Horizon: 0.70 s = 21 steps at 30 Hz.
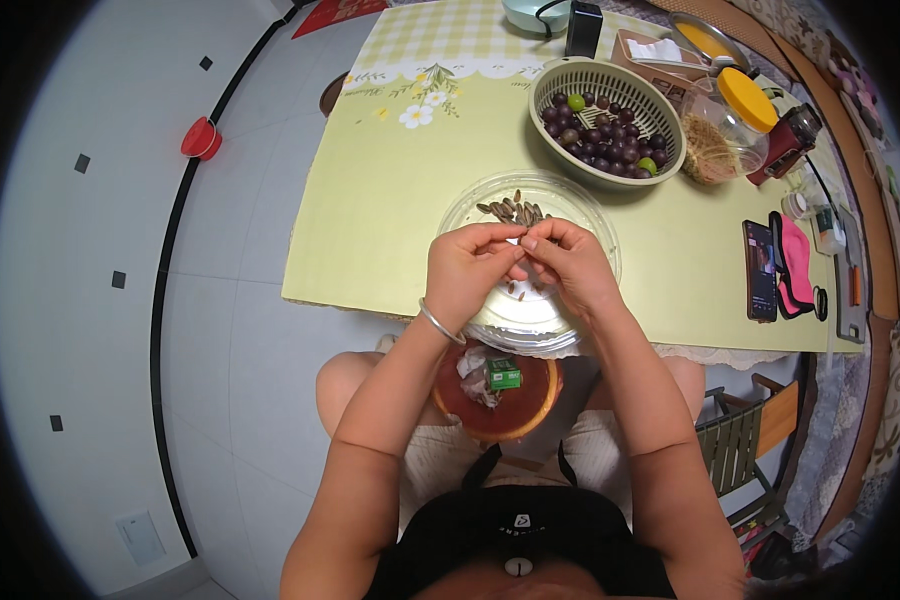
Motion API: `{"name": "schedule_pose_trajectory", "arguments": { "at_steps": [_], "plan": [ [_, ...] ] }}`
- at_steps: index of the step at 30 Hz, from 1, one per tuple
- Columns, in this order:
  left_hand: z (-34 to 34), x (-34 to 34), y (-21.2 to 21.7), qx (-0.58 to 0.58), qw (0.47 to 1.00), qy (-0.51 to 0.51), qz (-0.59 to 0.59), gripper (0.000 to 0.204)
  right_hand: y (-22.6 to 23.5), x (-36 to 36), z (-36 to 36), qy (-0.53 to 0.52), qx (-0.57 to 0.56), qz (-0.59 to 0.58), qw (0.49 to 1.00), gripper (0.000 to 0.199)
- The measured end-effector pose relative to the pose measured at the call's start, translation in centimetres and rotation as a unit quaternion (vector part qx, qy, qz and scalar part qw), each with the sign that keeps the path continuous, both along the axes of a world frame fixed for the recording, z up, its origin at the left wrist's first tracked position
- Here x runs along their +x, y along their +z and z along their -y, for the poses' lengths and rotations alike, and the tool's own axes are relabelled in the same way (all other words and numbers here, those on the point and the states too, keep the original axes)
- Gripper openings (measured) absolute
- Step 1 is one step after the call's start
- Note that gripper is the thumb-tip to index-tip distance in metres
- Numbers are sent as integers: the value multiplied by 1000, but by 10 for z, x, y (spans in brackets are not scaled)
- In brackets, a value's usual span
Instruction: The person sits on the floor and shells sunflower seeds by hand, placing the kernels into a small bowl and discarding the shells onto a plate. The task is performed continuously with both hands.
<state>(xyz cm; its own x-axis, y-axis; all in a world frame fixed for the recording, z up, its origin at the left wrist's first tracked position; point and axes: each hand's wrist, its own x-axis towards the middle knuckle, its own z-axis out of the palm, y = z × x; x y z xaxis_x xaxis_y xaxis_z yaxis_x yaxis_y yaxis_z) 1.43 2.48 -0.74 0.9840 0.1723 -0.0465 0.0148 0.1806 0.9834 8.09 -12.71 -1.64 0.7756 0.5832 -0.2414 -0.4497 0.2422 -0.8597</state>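
A round clear plastic tray [592, 318] lies at the table's near edge. On its far part is a small heap of dark striped sunflower seeds [510, 209], and a few paler bits lie nearer to me. Over the tray, my left hand [467, 268] and my right hand [573, 264] meet fingertip to fingertip. Both are closed in a pinch on a tiny dark sunflower seed [524, 233], mostly covered by the fingers. A silver bangle [440, 322] circles my left wrist.
Beyond the tray stands a colander [540, 88] of dark grapes. A yellow-lidded jar [747, 100], a red bottle [792, 140], a phone [759, 270] and a pink-and-black item [793, 262] occupy the right. Below the table edge, a reddish bin [515, 415] holds wrappers.
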Motion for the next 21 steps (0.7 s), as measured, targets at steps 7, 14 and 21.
{"name": "schedule_pose_trajectory", "arguments": {
  "at_steps": [7,14,21],
  "plan": [
    [-3,2,4,-54,998,-6,-12,20,-2,-2,-2,-14,9,16,1000,8],
    [-4,1,4,-32,999,-3,-11,19,-2,1,-1,-74,59,-17,995,5],
    [-9,-9,30,50,998,-40,-8,17,10,16,18,-63,197,-15,978,2]
  ]
}}
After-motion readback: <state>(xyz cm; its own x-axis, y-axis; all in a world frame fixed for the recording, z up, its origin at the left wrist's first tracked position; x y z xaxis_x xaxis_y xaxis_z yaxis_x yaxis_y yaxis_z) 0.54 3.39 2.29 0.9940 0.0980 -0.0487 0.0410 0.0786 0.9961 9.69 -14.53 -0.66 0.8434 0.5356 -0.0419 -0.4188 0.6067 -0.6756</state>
